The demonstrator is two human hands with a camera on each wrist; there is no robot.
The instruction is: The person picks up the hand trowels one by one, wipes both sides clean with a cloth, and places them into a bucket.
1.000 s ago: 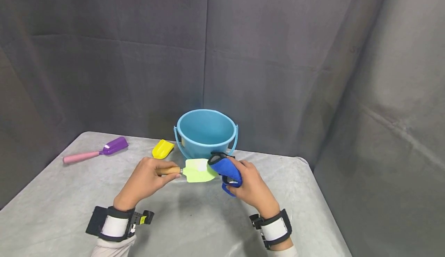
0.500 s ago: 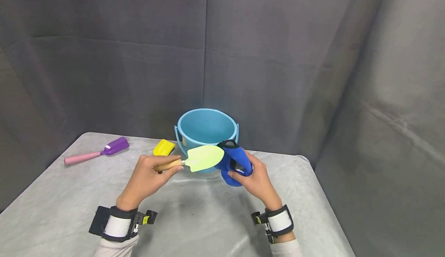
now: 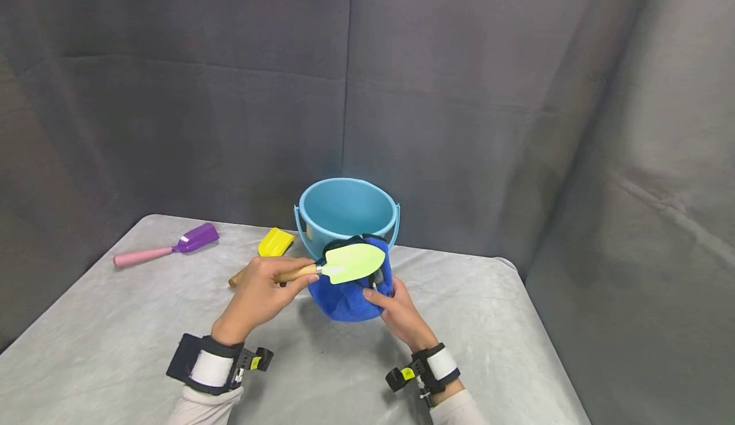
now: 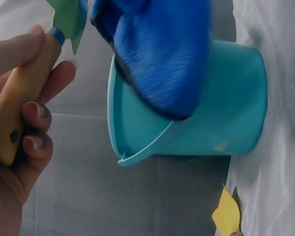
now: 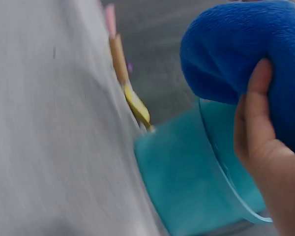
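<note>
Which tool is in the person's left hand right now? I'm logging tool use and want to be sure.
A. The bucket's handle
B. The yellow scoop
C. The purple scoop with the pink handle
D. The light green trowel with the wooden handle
D: the left hand grips the wooden handle of the light green trowel, while the purple scoop and the yellow scoop lie on the table.

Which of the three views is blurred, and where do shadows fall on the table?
Head view: sharp and evenly lit, with a soft shadow on the table under the blue cloth. Left wrist view: fairly sharp, bucket and trowel handle clear. Right wrist view: motion-blurred, the table surface smeared, though the right hand remains recognisable.
</note>
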